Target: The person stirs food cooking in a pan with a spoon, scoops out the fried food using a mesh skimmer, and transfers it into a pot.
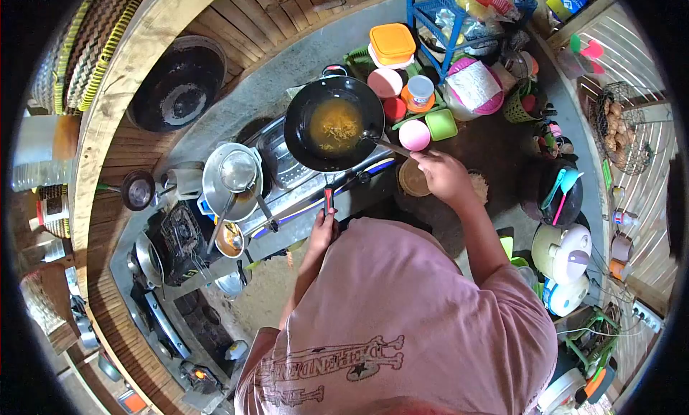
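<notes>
A black wok (301,131) sits over the silver stove (276,164), with yellowish-brown food in oil (337,124) in it. My left hand (324,230) is closed round the wok's black and red handle, below the pan. In my right hand (438,172) is the handle of a spatula (391,145), whose dark end reaches into the wok at its right side. To the left of the stove stands a metal pot (213,177) with a strainer (237,171) and utensils resting on it.
Colourful lidded containers (392,43) stand behind the wok to the right, beside a blue rack (452,38). A small pan (230,240) holds food at the left. A white rice cooker (561,252) is on the right. Another wok (178,85) hangs at the upper left.
</notes>
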The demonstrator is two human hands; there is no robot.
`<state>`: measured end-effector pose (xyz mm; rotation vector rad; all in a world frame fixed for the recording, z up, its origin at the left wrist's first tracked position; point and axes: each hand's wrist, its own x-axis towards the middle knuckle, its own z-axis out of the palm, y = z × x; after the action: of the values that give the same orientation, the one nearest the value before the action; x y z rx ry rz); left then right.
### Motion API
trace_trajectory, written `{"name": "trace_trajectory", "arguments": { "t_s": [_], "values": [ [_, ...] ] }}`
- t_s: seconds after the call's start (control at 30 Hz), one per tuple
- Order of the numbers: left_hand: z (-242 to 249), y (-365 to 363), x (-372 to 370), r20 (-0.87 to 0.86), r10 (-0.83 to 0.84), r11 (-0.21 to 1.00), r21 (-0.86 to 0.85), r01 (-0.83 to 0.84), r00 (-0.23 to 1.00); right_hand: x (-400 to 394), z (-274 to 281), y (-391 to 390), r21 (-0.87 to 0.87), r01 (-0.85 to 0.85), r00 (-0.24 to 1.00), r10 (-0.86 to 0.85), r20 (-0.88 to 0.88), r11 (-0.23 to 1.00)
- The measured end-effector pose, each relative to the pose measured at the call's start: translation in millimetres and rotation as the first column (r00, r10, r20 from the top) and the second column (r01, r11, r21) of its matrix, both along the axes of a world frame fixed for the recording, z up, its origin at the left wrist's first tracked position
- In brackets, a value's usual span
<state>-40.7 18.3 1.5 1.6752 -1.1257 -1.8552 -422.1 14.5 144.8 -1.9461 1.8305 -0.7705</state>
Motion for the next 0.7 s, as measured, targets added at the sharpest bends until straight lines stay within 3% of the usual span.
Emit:
{"name": "trace_trajectory", "arguments": {
  "t_s": [0.13, 0.23, 0.3, 0.37, 0.47, 0.7],
  "values": [
    [6.5, 4.1, -8.3, 0.024, -0.022, 0.999, -0.025, 0.022, 0.999, 5.3, -20.4, -16.2, 0.005, -0.034, 0.999, 0.034, 0.028, 0.999],
    [8.4, 4.1, -14.8, 0.019, -0.017, 0.999, -0.03, 0.017, 1.0, 23.0, -39.8, -32.0, 0.089, -0.023, 0.996, 0.03, -0.085, 0.996],
    [8.2, 6.8, -14.0, 0.024, -0.014, 0.999, -0.035, 0.015, 1.0, 29.8, -51.9, -36.7, -0.002, -0.038, 0.994, 0.038, -0.098, 0.999],
    [5.9, 8.7, -14.2, 0.044, -0.003, 0.999, -0.049, 0.006, 0.999, 27.7, -50.7, -35.2, -0.022, -0.045, 0.996, 0.043, -0.077, 0.999],
    [21.8, 7.7, -21.4, 0.079, -0.003, 0.999, -0.036, 0.006, 0.997, 19.5, -37.5, -26.8, -0.054, -0.05, 0.994, 0.055, 0.094, 0.997],
    [9.7, 7.4, -14.6, 0.062, -0.01, 1.0, 0.001, 0.01, 0.998, 1.2, -15.6, -8.0, 0.033, -0.111, 0.99, 0.107, 0.094, 0.993]
  ]
}}
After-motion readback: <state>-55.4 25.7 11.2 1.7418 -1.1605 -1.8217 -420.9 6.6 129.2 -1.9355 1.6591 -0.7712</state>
